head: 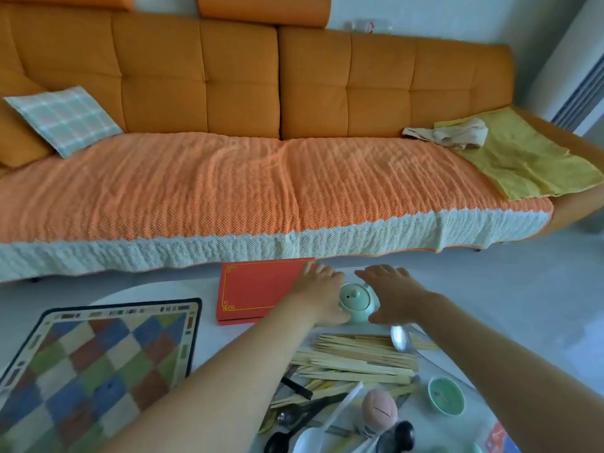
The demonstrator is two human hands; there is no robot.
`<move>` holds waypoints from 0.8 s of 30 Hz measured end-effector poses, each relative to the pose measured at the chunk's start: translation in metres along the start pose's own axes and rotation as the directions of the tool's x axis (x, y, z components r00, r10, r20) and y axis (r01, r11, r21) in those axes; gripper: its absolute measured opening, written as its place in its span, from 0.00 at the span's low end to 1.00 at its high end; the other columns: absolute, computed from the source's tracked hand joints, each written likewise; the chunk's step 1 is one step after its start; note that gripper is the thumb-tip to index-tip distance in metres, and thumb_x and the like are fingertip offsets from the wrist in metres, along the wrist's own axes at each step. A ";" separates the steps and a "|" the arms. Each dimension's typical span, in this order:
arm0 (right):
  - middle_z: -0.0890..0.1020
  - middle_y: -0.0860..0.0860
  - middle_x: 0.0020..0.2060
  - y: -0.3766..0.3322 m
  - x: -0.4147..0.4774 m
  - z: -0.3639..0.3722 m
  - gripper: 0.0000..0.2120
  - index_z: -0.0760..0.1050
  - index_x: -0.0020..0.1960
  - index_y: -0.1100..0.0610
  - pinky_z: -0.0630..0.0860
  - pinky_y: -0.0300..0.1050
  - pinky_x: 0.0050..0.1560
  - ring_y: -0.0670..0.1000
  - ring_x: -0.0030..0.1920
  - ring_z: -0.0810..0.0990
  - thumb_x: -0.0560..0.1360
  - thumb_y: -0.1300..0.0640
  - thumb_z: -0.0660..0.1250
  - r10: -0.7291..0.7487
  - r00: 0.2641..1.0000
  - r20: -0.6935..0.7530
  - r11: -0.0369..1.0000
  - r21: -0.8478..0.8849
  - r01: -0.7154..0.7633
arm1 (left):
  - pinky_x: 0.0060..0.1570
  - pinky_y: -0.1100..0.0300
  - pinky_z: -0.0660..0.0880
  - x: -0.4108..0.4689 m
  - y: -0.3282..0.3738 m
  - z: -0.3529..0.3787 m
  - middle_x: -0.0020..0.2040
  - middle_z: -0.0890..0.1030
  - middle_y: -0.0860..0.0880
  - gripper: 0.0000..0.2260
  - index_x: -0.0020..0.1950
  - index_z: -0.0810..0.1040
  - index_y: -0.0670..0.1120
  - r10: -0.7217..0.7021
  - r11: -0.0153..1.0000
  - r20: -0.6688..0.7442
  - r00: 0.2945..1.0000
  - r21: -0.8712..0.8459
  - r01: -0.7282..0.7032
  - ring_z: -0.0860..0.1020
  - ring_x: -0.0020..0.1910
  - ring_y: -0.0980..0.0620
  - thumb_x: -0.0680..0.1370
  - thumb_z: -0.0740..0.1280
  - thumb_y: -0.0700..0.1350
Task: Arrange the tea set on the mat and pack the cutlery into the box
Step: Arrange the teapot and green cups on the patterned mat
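Note:
A pale green teapot with a lid stands on the white table between my two hands. My left hand lies against its left side, fingers spread over the edge of the red box. Just to the teapot's right, my right hand is open with fingers apart, close to the pot or touching it. The checkered mat lies at the left. A green teacup sits at the lower right. Wooden chopsticks, a metal spoon and dark cutlery lie in a pile near me.
An orange sofa with a knitted cover fills the far side; a plaid pillow and a yellow cloth lie on it. A pink egg-shaped toy and a white spoon sit at the table's near edge.

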State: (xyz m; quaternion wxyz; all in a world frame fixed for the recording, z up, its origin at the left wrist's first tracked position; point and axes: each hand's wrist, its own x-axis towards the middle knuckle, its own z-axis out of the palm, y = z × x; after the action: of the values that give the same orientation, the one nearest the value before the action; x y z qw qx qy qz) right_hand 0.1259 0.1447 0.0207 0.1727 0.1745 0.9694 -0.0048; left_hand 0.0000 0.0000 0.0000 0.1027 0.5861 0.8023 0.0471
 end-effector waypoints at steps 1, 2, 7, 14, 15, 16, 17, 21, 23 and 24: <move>0.59 0.51 0.77 0.000 0.007 0.006 0.48 0.50 0.79 0.49 0.54 0.55 0.75 0.54 0.76 0.57 0.68 0.41 0.72 -0.004 1.000 0.015 1.000 -0.010 0.004 | 0.73 0.46 0.50 0.004 -0.002 0.007 0.69 0.70 0.45 0.32 0.70 0.67 0.45 0.014 1.000 0.016 1.000 0.020 -0.014 0.63 0.71 0.43 0.72 0.66 0.62; 0.59 0.51 0.77 0.000 0.014 0.011 0.50 0.49 0.80 0.49 0.54 0.55 0.75 0.54 0.76 0.57 0.67 0.40 0.73 -0.002 1.000 0.030 1.000 -0.014 0.002 | 0.74 0.45 0.48 0.007 -0.003 0.014 0.70 0.69 0.45 0.34 0.72 0.66 0.45 0.024 0.998 0.030 0.999 0.050 -0.026 0.62 0.71 0.43 0.72 0.66 0.63; 0.65 0.50 0.73 -0.002 0.040 0.034 0.56 0.47 0.79 0.46 0.53 0.60 0.74 0.56 0.74 0.61 0.62 0.36 0.76 -0.019 0.997 0.073 0.999 -0.038 0.022 | 0.75 0.43 0.39 0.023 -0.010 0.046 0.67 0.74 0.44 0.37 0.74 0.64 0.47 0.049 0.998 0.023 0.999 0.026 -0.050 0.64 0.72 0.43 0.72 0.66 0.64; 0.71 0.46 0.68 -0.008 0.025 0.033 0.53 0.56 0.75 0.46 0.46 0.66 0.74 0.52 0.71 0.65 0.57 0.32 0.75 -0.010 0.996 -0.089 0.999 -0.054 0.005 | 0.73 0.41 0.44 0.009 -0.018 0.050 0.58 0.79 0.50 0.30 0.67 0.71 0.51 0.113 0.993 -0.187 0.976 0.004 -0.114 0.69 0.66 0.46 0.70 0.65 0.66; 0.71 0.46 0.67 -0.012 0.018 0.026 0.53 0.57 0.75 0.45 0.47 0.65 0.74 0.52 0.71 0.66 0.57 0.33 0.75 0.005 0.993 -0.120 0.999 -0.045 -0.011 | 0.72 0.43 0.50 0.004 -0.015 0.044 0.58 0.78 0.50 0.31 0.67 0.71 0.52 0.107 0.993 -0.215 0.971 -0.025 -0.115 0.70 0.64 0.46 0.70 0.66 0.67; 0.72 0.46 0.67 -0.015 0.010 0.016 0.52 0.57 0.75 0.45 0.50 0.64 0.74 0.53 0.70 0.67 0.57 0.33 0.75 0.015 0.990 -0.139 0.999 -0.035 -0.020 | 0.69 0.45 0.55 -0.003 -0.011 0.036 0.59 0.78 0.51 0.32 0.67 0.70 0.52 0.101 0.991 -0.249 0.963 -0.064 -0.120 0.71 0.63 0.47 0.69 0.66 0.68; 0.73 0.47 0.66 -0.020 0.001 0.006 0.52 0.58 0.74 0.45 0.53 0.62 0.73 0.53 0.69 0.68 0.56 0.33 0.75 0.022 0.987 -0.157 0.999 -0.036 -0.028 | 0.67 0.47 0.58 -0.012 -0.007 0.027 0.60 0.76 0.52 0.32 0.67 0.70 0.52 0.088 0.986 -0.279 0.956 -0.112 -0.124 0.72 0.62 0.48 0.69 0.67 0.67; 0.77 0.44 0.60 -0.052 -0.037 -0.032 0.45 0.66 0.69 0.43 0.69 0.53 0.63 0.51 0.62 0.73 0.55 0.33 0.76 -0.020 0.976 -0.219 1.000 0.002 0.021 | 0.61 0.53 0.70 -0.060 0.003 -0.001 0.62 0.72 0.56 0.33 0.68 0.70 0.58 0.010 0.859 -0.307 0.952 -0.484 -0.165 0.73 0.59 0.55 0.66 0.77 0.59; 0.77 0.44 0.58 -0.077 -0.055 -0.040 0.45 0.67 0.68 0.43 0.72 0.51 0.60 0.51 0.60 0.73 0.54 0.33 0.76 -0.052 0.969 -0.242 0.998 0.030 0.061 | 0.57 0.53 0.75 -0.094 0.003 -0.011 0.59 0.75 0.56 0.30 0.64 0.73 0.58 -0.016 0.825 -0.324 0.946 -0.538 -0.170 0.75 0.55 0.57 0.64 0.79 0.56; 0.77 0.44 0.57 -0.091 -0.063 -0.039 0.45 0.67 0.67 0.43 0.73 0.51 0.59 0.50 0.59 0.73 0.54 0.33 0.76 -0.065 0.967 -0.247 0.996 0.048 0.080 | 0.56 0.53 0.76 -0.114 0.002 -0.015 0.57 0.76 0.56 0.28 0.61 0.75 0.57 -0.023 0.825 -0.324 0.946 -0.541 -0.165 0.76 0.54 0.57 0.64 0.80 0.55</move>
State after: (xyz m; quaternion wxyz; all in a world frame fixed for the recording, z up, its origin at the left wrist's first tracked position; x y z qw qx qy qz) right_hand 0.1375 0.0404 0.0744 0.0461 0.1431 0.9885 -0.0176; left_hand 0.0320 -0.1066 0.0279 0.1383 0.5443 0.7362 0.3775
